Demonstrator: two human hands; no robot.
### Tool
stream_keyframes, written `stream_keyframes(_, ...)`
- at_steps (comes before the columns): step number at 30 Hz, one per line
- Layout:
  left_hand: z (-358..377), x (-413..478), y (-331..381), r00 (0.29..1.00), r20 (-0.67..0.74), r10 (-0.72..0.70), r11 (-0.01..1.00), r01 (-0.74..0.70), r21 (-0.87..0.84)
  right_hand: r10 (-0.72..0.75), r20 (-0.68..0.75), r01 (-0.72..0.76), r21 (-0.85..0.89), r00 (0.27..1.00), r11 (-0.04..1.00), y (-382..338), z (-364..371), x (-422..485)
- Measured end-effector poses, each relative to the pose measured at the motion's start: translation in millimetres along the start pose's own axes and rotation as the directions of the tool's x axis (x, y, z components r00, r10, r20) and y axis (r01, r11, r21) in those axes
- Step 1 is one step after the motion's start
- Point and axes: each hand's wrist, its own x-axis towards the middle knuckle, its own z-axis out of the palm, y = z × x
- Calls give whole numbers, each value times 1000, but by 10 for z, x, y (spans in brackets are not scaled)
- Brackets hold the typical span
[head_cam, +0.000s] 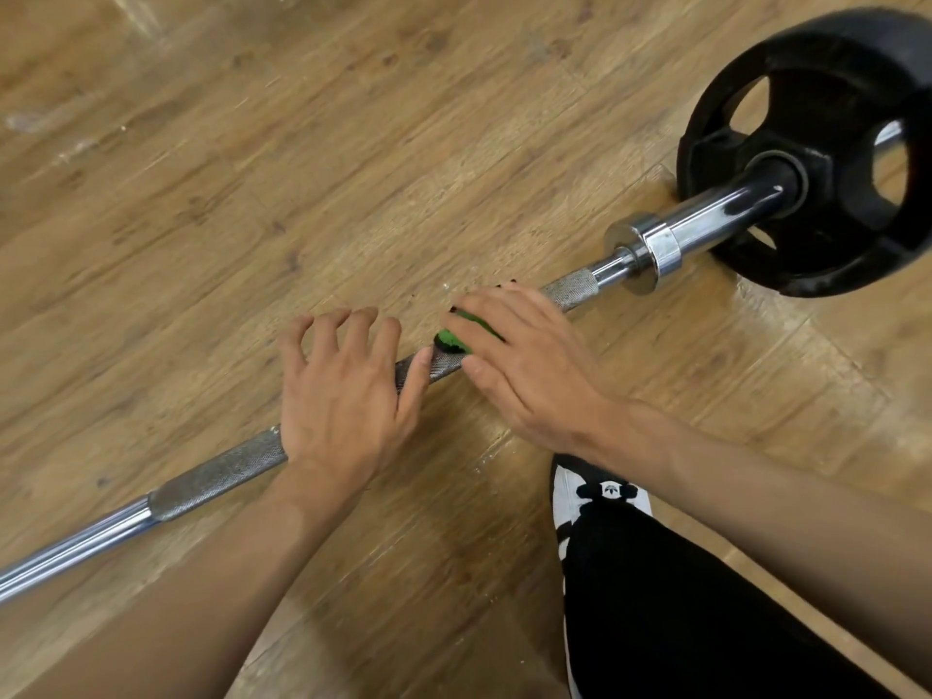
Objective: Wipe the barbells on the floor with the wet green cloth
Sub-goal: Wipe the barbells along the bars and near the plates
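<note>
A steel barbell [222, 474] lies diagonally on the wooden floor, its knurled grip running up to a chrome collar and a black weight plate [827, 158] at the upper right. My right hand [524, 365] wraps the green cloth [454, 340] around the bar, just left of the collar; only a small green patch shows under the fingers. My left hand [343, 396] rests on the bar beside it, fingers spread and bent over the shaft, thumb lying along the knurling.
My right knee in black trousers [681, 597] and a black-and-white shoe [600, 496] are on the floor just below the right hand. Wooden floor [302, 169] stretches beyond the bar.
</note>
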Motion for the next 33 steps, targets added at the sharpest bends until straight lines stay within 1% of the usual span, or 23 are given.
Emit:
stream_keyframes(2, -2, -18, 6, 1000, -8, -5, 1000, 5, 1, -72, 8, 73, -135, 997, 988, 102, 4, 5)
stream_keyframes(3, -6, -17, 9, 1000, -10, -9, 1000, 9, -1, -67, -10, 64, -183, 998, 981, 159, 6, -7)
stream_keyframes(6, -10, -13, 15, 999, 15, -28, 1000, 28, -8, 72, -93, -92, -233, 993, 968, 355, -47, -42)
stream_keyframes(9, -6, -12, 31, 999, 12, -37, 999, 37, -17, 228, -188, -270, -247, 955, 931, 529, -154, -71)
stream_keyframes(12, -11, -15, 35, 998, 10, -56, 998, 56, -13, 379, -256, -421, -137, 889, 896, 324, -109, 0)
stream_keyframes(13, -16, -13, 30, 998, 15, -53, 998, 53, -15, 407, -255, -442, -97, 877, 892, 168, -46, 46)
stream_keyframes(14, -24, -11, 30, 999, 23, -41, 999, 42, -19, 399, -242, -425, -66, 885, 903, -1, 29, 71)
stream_keyframes(15, -29, -8, 29, 999, 26, -28, 999, 28, -24, 357, -218, -374, -41, 908, 926, -153, 103, 79)
stream_keyframes(17, -31, -8, 4, 999, 21, -25, 999, 26, -31, 232, -149, -236, -5, 961, 972, -331, 190, 102)
stream_keyframes(19, -31, 2, -3, 999, 30, -29, 999, 31, -38, 119, -60, -122, -48, 991, 991, -258, 130, 76)
stream_keyframes(21, -31, 7, -5, 998, 49, -29, 999, 30, -27, 75, 1, -74, -145, 997, 987, -31, 44, -4)
stream_keyframes(23, -19, 19, 1, 998, 53, -31, 999, 33, -26, 133, -14, -133, -224, 991, 966, 241, -57, -84)
stream_keyframes(25, -7, 21, 4, 999, 43, -31, 999, 33, -34, 246, -77, -257, -248, 966, 934, 404, -134, -132)
stream_keyframes(27, 9, 14, -1, 1000, 20, -23, 999, 23, -30, 355, -141, -379, -229, 924, 896, 417, -154, -114)
stream_keyframes(29, 9, 18, -9, 1000, 7, -18, 1000, 18, -23, 449, -203, -484, -178, 870, 857, 235, -99, -13)
stream_keyframes(30, 9, 25, -15, 1000, 4, -18, 1000, 18, -25, 463, -208, -496, -156, 862, 854, 85, -45, 40)
stream_keyframes(31, 8, 32, -24, 1000, 3, -17, 999, 17, -31, 431, -182, -458, -147, 884, 877, -79, 18, 79)
stream_keyframes(33, 14, 39, -47, 1000, -6, -6, 999, 6, -51, 286, -81, -295, -132, 955, 946, -357, 149, 105)
